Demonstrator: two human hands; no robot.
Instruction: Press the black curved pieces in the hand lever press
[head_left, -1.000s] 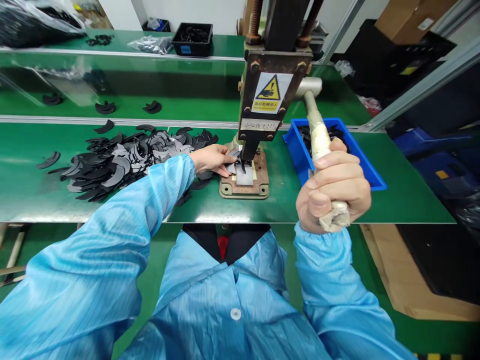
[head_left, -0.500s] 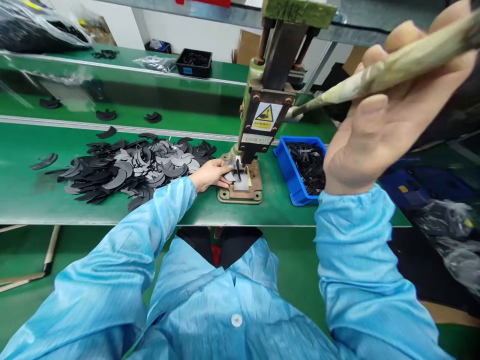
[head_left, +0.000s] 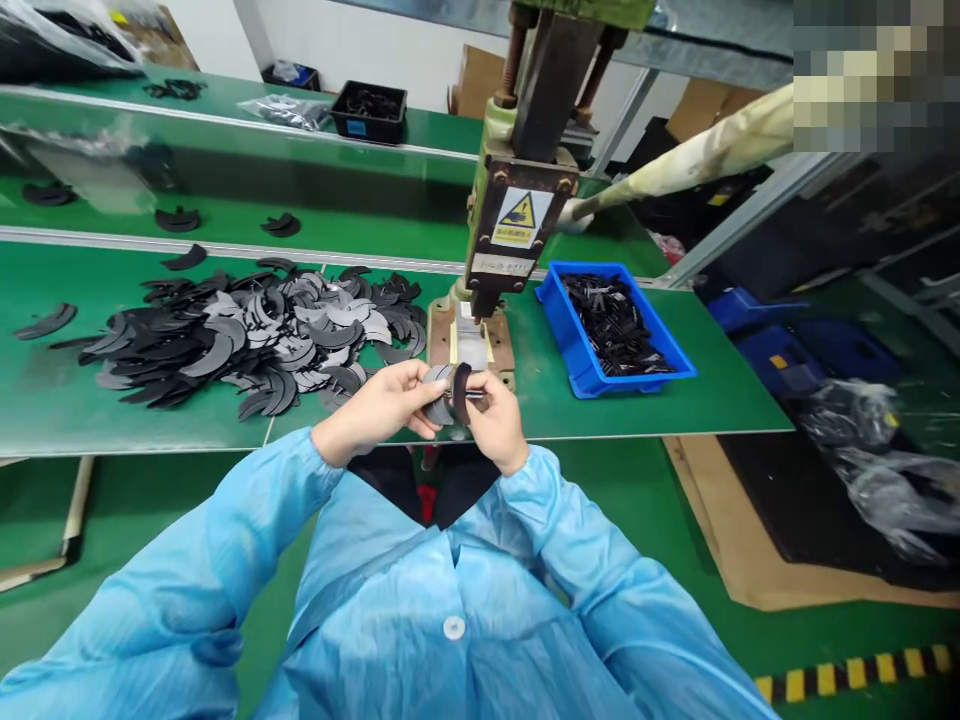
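My left hand (head_left: 375, 408) and my right hand (head_left: 495, 420) meet at the near edge of the green bench (head_left: 112, 410), just in front of the press base plate (head_left: 472, 345). Between them I hold a curved part (head_left: 448, 395), grey on one face and dark on the other: the fingers of my left hand are closed on its left end, thumb on top, and the fingers of my right hand pinch its right end, so both hands are shut on the same piece with no gap visible. The part sits above the bench edge, clear of the plate. Left of the press (head_left: 517, 215) lies a pile of crescent parts (head_left: 247, 335), spread over the bench. Right of the press stands a blue bin (head_left: 570, 345) holding dark pieces. The wrapped press lever (head_left: 697, 155) points up and right, with neither hand on it.
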